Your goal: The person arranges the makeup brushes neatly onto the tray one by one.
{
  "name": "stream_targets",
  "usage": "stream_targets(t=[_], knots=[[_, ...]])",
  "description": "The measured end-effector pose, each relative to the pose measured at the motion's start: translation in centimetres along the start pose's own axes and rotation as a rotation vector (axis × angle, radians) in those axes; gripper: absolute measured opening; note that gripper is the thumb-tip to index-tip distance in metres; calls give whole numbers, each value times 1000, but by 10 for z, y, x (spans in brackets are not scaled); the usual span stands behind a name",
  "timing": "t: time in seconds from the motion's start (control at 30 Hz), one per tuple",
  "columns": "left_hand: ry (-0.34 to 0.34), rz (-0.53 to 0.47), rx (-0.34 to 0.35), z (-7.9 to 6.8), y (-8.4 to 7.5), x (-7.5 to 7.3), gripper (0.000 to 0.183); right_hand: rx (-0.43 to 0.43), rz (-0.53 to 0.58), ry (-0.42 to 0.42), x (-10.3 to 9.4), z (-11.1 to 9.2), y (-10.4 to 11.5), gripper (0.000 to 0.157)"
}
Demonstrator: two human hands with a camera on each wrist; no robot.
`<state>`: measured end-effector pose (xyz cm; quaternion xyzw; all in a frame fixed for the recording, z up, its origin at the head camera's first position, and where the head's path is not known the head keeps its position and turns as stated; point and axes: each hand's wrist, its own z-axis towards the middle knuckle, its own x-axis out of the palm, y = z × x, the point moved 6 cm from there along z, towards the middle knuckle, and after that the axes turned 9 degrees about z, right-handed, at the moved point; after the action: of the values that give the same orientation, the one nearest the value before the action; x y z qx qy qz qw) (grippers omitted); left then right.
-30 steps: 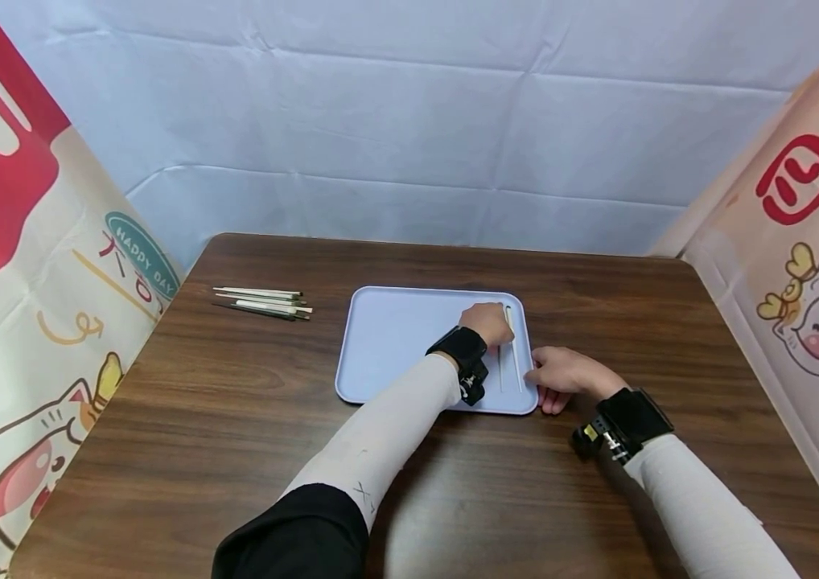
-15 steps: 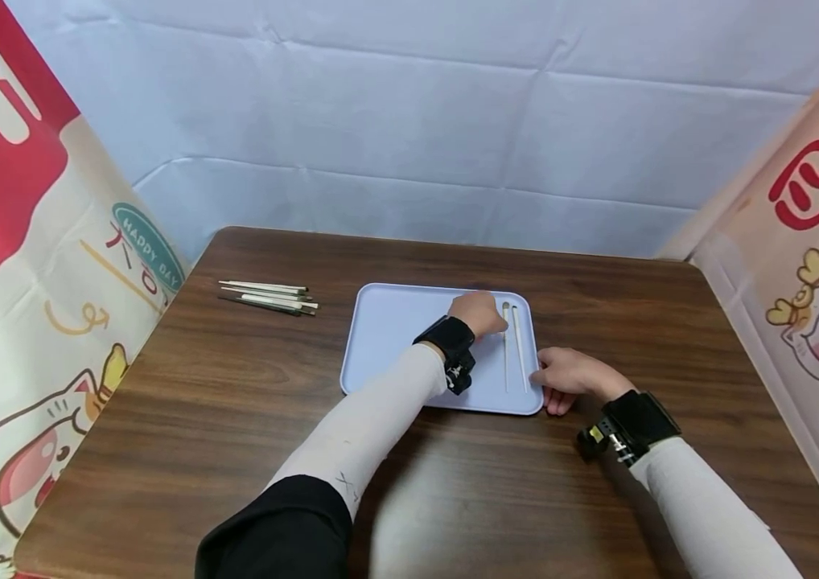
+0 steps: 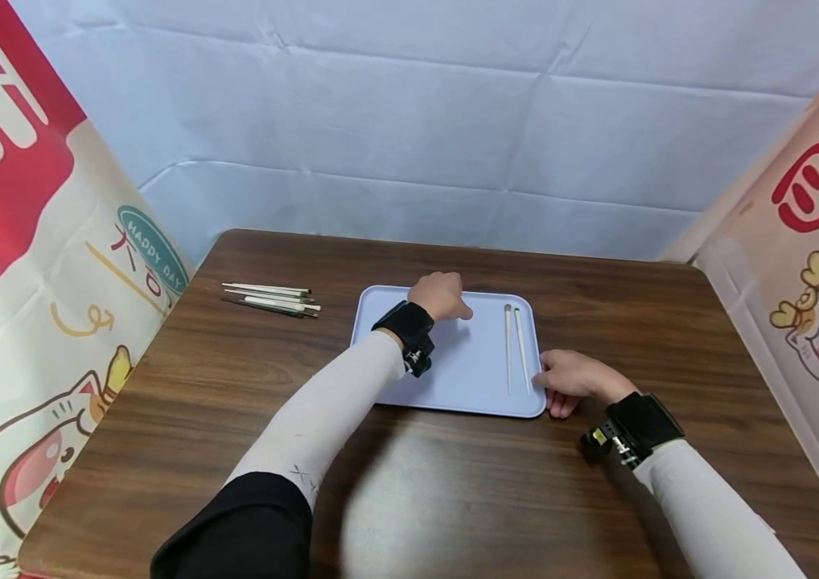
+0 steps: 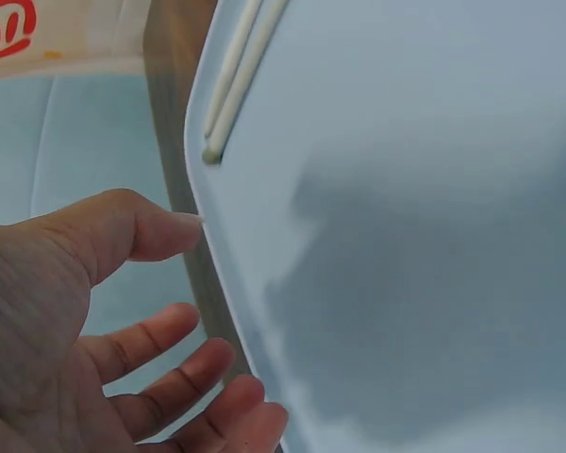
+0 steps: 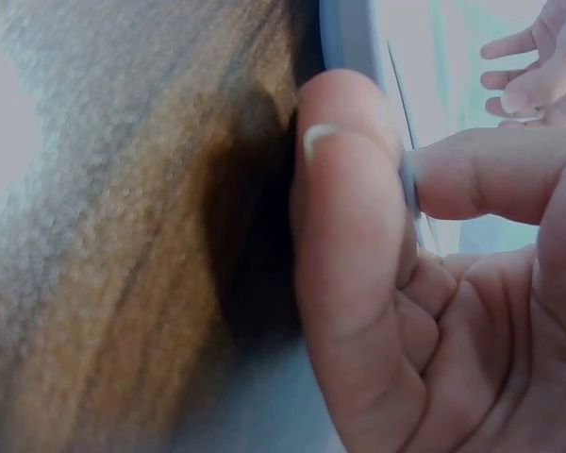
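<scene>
Brown counter (image 3: pixel 250 410) carries a tray (image 3: pixel 482 354) mid-frame, two sticks (image 3: pixel 508 354) at its right. Left hand (image 3: pixel 440 295) is wide, unladen; right hand (image 3: pixel 570 375) appears to pinch the tray, contact partly hidden. Holding it firmly should prevent sticks rolling.

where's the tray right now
In the head view, the pale tray lies on the brown table, right of the loose pile of thin sticks, with the right hand pinching its right edge.
</scene>
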<state>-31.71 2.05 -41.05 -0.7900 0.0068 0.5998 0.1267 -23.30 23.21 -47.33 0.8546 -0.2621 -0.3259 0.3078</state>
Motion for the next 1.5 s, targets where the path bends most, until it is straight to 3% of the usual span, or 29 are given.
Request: stream_targets(t=[0.23,0.43,0.6,0.77,0.93,1.27,1.5], knots=[[-22,6,14,4,30,-4,37,2,1,3,0,-1,-1,8],[-59,18,40,-11,58,-24,48,0,4,2,-1,-1,0,9],[-71,25,-3,-20,96,-33,48,1,2,4,-1,-1,0,9],[-95,21,-58,-27,138,-32,48,2,2,0,-1,-2,0,9],[-104,16,-77,-38,171,-28,50,4,-5,1,0,-2,2,8],[-115,2,-108,-55,217,-34,52,8,-9,4,-1,-1,1,8],[-78,8,-94,-64,242,-36,54,3,-11,-2,-1,-1,-1,8]])
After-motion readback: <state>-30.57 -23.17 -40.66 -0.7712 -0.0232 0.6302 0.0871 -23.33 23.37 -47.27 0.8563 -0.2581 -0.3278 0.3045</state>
